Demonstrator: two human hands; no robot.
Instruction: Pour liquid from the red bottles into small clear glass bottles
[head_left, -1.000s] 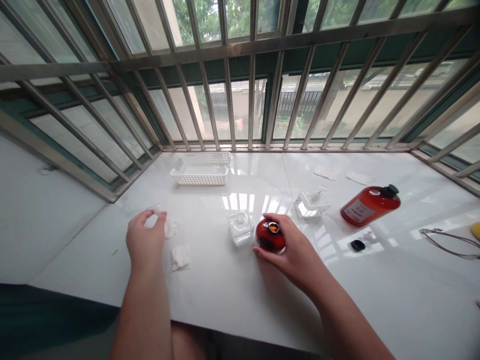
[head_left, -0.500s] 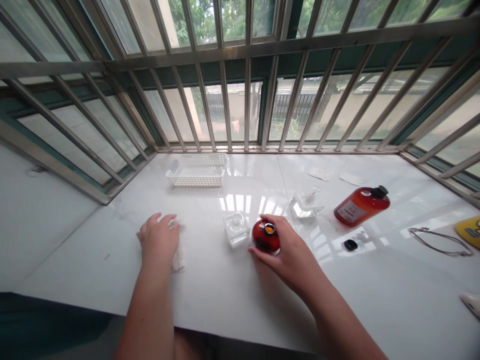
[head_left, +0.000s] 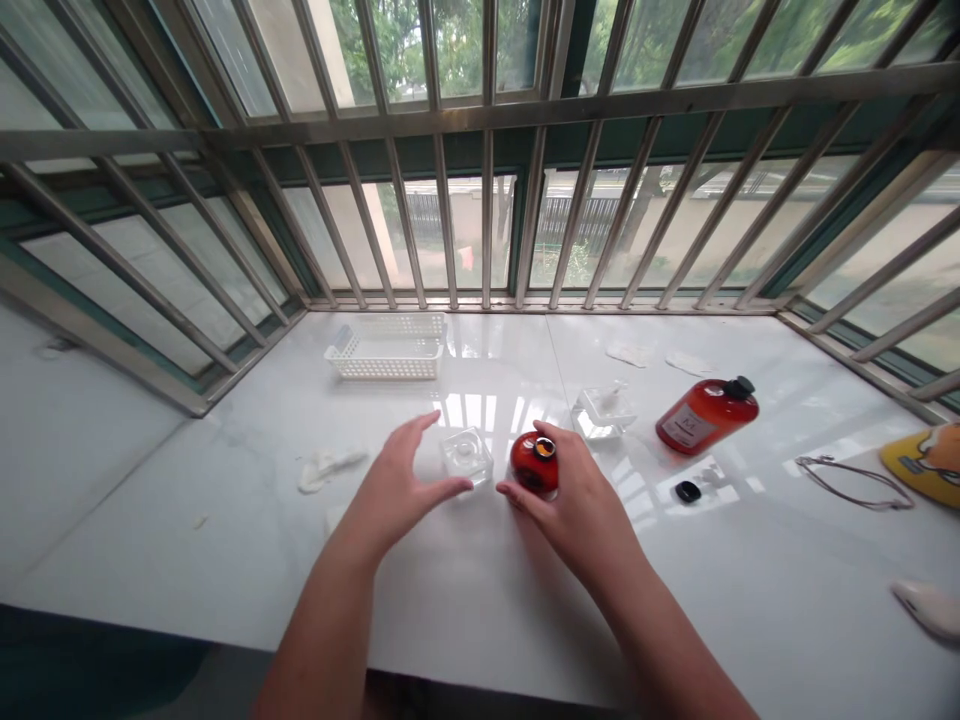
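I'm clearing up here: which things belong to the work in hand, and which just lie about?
Likely in the work:
round red bottle, in the right hand
square clear container, left hand open beside it
perhaps the black cap and large red bottle

Seemingly just lying about:
white basket
yellow item

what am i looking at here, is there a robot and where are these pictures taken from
There is no robot: these are a person's two bare hands. Every picture comes from one camera worn on the head, looking forward and down.

The right hand holds a round red bottle with an open mouth. The left hand is spread beside a square clear container; whether it touches is hard to tell.

On the glossy white surface also lie a perforated white basket, another clear container, a larger red bottle with a label, a small black cap and some crumpled white pieces. Barred windows stand behind.
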